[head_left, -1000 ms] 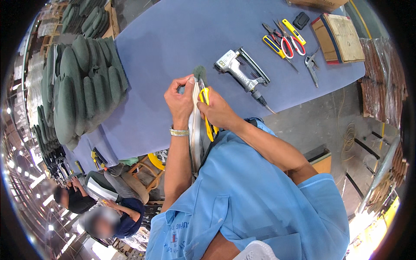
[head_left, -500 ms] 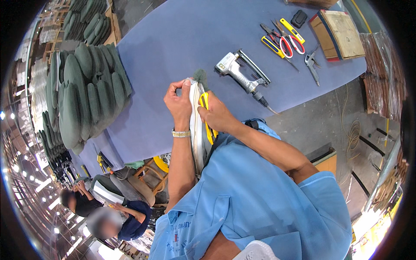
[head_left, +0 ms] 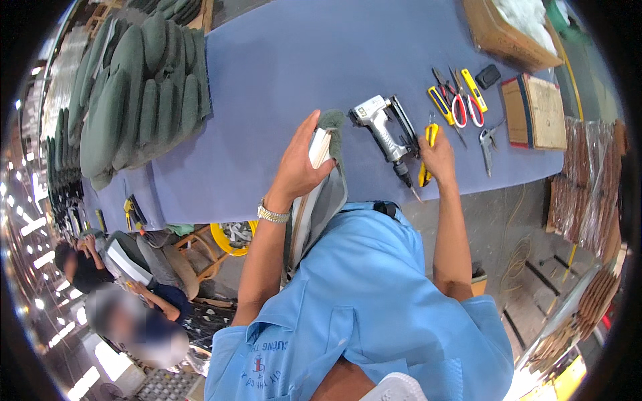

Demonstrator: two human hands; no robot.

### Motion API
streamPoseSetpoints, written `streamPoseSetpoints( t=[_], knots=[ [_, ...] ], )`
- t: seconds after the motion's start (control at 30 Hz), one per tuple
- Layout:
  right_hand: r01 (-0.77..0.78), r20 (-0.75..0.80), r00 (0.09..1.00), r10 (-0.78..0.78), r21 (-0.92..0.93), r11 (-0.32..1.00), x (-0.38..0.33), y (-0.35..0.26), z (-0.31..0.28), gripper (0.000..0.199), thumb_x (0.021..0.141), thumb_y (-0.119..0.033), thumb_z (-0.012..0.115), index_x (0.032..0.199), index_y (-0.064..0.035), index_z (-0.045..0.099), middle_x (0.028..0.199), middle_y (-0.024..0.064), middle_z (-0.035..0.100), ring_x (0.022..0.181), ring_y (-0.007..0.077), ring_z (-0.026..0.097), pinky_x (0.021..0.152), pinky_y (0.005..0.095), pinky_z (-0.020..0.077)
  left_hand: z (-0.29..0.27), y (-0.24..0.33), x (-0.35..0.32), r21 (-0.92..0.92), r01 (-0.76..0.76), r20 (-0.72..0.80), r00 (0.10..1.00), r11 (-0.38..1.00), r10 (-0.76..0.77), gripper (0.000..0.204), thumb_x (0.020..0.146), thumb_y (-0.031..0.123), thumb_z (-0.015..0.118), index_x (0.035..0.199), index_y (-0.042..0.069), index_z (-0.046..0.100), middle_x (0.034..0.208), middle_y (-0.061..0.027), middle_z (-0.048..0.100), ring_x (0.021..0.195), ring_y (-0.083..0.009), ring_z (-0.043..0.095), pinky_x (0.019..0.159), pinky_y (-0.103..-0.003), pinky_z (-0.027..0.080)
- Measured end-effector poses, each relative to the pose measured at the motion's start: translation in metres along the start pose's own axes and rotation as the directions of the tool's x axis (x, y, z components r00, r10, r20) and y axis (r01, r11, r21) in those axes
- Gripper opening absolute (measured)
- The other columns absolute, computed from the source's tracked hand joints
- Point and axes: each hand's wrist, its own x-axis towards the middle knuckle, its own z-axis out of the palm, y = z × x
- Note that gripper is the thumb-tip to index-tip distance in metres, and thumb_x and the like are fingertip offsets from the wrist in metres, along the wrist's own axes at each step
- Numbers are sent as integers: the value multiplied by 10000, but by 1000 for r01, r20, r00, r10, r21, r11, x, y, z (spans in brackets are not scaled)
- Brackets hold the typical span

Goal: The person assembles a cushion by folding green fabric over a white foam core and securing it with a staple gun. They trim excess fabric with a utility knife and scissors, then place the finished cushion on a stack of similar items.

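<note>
In my left hand is a long padded piece, with green fabric around its far end and pale layers showing at its open edge. My fingers wrap its far end, thumb across the pale layers, and its near end rests against my shirt. Off to the right, my right hand is closed around yellow-handled pliers, their small jaws pointing away from me. A silver staple gun lies on the blue-grey table between the hands, close to the pliers.
Green padded pieces pile up at left. To the right lie a yellow-handled screwdriver, red-handled scissors, an air blow gun and a box. A yellow basin stands below the table; two people work at lower left.
My right hand, with the pliers, has moved right, away from the padded piece to beside the staple gun. My left hand has shifted its hold, and the piece has turned, showing its grey side.
</note>
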Motion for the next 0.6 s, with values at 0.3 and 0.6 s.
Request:
streamPoseSetpoints(
  t=[0.3,0.6],
  knots=[
    [273,-160,945,-285,-95,957,43,-18,-24,519,1001,-503,619,1167,-15,680,985,157,735,887,317,714,827,425,562,12,-1,-4,45,-4,52,999,999,2,842,788,75,720,1561,24,390,1569,-209,467,1445,-360,462,1192,-425,388],
    [-202,465,882,73,235,951,-43,-165,39,666,1009,-613,554,791,0,699,641,62,634,581,136,603,537,308,476,39,0,-11,58,10,-127,992,998,-3,616,753,-9,661,1367,16,617,1422,-170,616,1352,-339,560,1114,-437,473]
  ],
)
